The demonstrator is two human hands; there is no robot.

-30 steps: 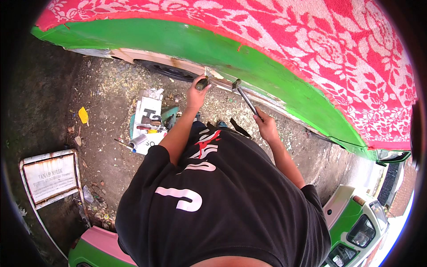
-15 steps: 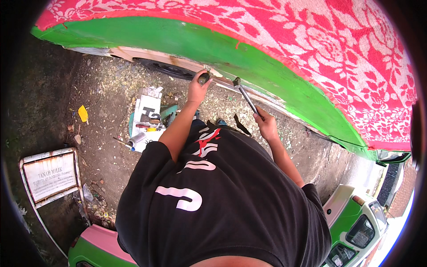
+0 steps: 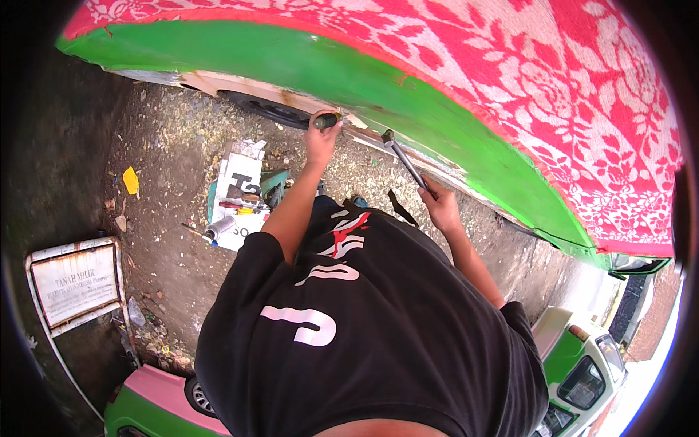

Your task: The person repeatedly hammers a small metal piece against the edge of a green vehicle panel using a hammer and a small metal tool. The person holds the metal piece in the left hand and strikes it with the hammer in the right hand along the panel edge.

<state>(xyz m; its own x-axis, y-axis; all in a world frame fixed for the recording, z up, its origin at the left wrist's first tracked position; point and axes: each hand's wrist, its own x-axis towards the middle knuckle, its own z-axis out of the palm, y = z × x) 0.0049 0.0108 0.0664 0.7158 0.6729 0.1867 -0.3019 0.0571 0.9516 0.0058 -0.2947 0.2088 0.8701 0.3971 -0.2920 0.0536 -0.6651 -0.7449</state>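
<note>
My left hand [image 3: 319,136] is closed around a short, dark green handle [image 3: 328,121] at the lower edge of a green vehicle body [image 3: 306,62]. What lies at the handle's far end is too small to make out. A hammer [image 3: 406,162] is gripped by its dark shaft in my right hand [image 3: 441,207]. The hammer's head is up against or just short of the body's lower edge, a little right of my left hand; I cannot tell whether it touches. Bare, pale, chipped patches run along that edge.
A red and white floral cloth [image 3: 510,80] covers the vehicle's top. A dark tyre [image 3: 266,109] sits beneath it. On the ground lie a white printed sheet [image 3: 237,171] with tools, a spray can [image 3: 220,227] and a yellow scrap [image 3: 131,180]. A rusty-framed sign [image 3: 76,288] stands left; green vehicles [image 3: 575,364] are behind me.
The handle in my left hand has tipped from nearly end-on to lying more sideways. My right hand and the hammer have barely moved. The whole view has shifted slightly.
</note>
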